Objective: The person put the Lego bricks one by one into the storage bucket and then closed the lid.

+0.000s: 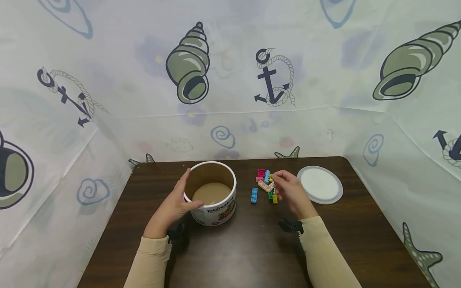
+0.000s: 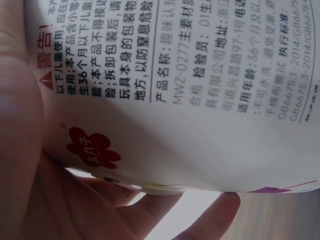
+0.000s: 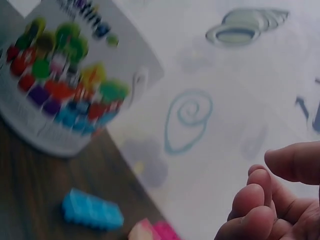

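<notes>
My left hand (image 1: 172, 208) grips a white round tub (image 1: 216, 217), its thumb at the near rim and its fingers along the left side. The tub stands upright without a lid; its beige inner bottom shows. Printed text covers the tub wall (image 2: 200, 145) in the left wrist view. Right of it lies a small pile of toy building bricks, among them a blue brick (image 1: 254, 195), a peach brick (image 1: 265, 186) and a green brick (image 1: 270, 196). My right hand (image 1: 292, 194) is at the pile's right side, fingers bent, fingertips near a yellow brick. Whether it pinches one is hidden.
A round white lid (image 1: 320, 185) lies flat to the right of the bricks. The dark wooden table (image 1: 223, 256) ends at the back against a cloth wall (image 1: 230, 132) printed with shells and anchors.
</notes>
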`<state>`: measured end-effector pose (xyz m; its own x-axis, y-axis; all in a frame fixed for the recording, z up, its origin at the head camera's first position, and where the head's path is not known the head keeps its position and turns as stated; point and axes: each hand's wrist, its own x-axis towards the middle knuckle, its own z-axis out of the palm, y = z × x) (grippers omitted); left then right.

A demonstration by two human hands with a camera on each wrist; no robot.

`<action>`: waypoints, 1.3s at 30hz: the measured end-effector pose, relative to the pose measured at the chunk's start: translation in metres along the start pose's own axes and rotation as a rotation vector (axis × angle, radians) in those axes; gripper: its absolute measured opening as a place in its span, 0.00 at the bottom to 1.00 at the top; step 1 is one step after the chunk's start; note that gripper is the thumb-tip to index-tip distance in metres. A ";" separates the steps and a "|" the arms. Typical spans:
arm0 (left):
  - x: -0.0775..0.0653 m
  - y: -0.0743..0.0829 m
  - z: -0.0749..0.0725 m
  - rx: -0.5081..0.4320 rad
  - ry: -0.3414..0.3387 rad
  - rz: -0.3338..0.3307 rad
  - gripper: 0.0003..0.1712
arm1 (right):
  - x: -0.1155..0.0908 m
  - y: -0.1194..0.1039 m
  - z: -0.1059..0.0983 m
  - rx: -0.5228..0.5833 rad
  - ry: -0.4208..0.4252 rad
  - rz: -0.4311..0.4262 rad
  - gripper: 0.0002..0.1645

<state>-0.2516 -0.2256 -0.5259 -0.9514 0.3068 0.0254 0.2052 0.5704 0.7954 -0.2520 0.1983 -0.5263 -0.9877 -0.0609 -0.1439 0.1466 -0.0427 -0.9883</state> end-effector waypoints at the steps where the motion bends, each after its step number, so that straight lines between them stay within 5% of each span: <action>1: 0.000 0.001 -0.001 0.006 0.002 0.001 0.78 | 0.000 0.005 -0.004 -0.002 0.014 0.015 0.15; 8: -0.002 0.003 -0.005 0.013 -0.008 -0.003 0.79 | 0.002 0.040 -0.021 -0.001 0.092 0.080 0.23; 17: 0.001 -0.001 -0.005 -0.013 -0.004 -0.006 0.79 | 0.016 0.083 -0.034 0.104 0.139 0.044 0.30; 39: -0.001 -0.003 -0.001 -0.029 -0.002 0.006 0.78 | 0.018 0.085 -0.025 -0.240 0.182 0.071 0.34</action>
<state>-0.2511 -0.2283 -0.5275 -0.9497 0.3117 0.0294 0.2044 0.5463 0.8122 -0.2591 0.2188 -0.6142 -0.9721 0.1254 -0.1981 0.2198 0.1937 -0.9561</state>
